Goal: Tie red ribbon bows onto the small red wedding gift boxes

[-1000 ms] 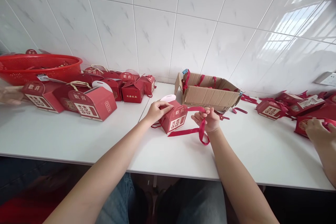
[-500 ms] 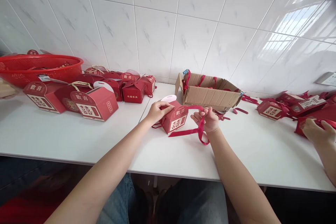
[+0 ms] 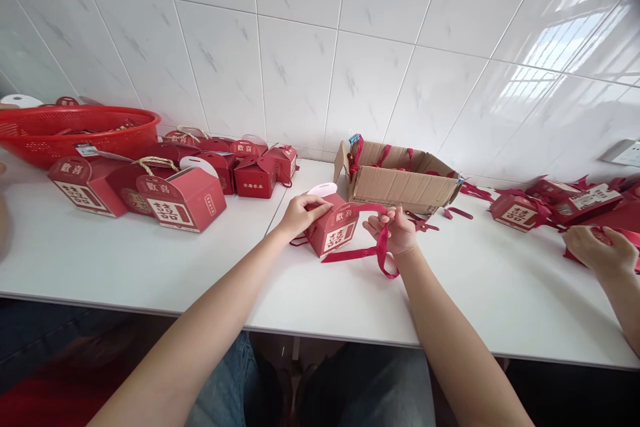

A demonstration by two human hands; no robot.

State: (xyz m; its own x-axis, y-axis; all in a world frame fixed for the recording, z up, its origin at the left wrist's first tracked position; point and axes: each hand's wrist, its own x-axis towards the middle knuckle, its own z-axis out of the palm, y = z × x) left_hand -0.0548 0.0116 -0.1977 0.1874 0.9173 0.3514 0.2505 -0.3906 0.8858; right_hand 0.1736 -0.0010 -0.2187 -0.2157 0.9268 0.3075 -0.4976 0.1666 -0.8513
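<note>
One red gift box is seen in the head view near the middle of the white table, its front printed with a white double-happiness panel and a rounded flap raised on top. It is gripped at its left top edge by the curled fingers of the left hand. A red ribbon is pinched by the right hand just right of the box, its loop trailing on the table. A cardboard carton stands just beyond. More red boxes and a red basket are set far left. Another person's hand is laid at the right.
</note>
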